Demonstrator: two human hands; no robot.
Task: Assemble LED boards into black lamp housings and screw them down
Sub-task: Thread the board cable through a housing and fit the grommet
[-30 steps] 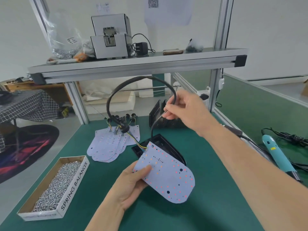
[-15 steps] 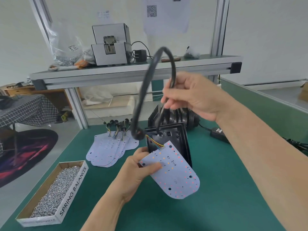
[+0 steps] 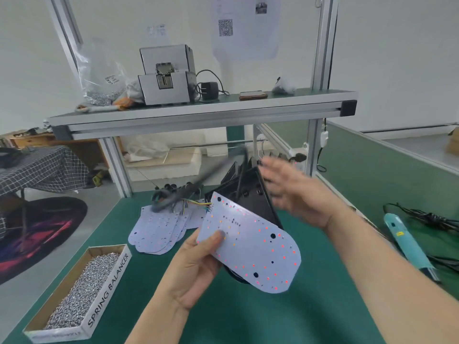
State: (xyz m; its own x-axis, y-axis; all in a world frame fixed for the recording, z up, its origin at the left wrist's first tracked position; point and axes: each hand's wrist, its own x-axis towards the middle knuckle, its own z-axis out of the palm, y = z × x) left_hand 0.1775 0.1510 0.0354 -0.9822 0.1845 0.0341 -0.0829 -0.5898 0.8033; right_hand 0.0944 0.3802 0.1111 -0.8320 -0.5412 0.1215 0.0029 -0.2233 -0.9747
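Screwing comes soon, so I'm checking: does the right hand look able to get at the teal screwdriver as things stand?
Probably yes. The right hand looks open and empty, though blurred, beside the black housing, and the teal screwdriver lies on the green mat to its right, nothing standing between them.

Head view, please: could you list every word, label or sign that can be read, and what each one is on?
"SPRING BALANCER": side of the cardboard box of screws.
QR code, no readable words: hanging paper sheet.
Too blurred to read: label on the plastic bag, yellow sticker on the teal screwdriver, tiny print on the LED board.
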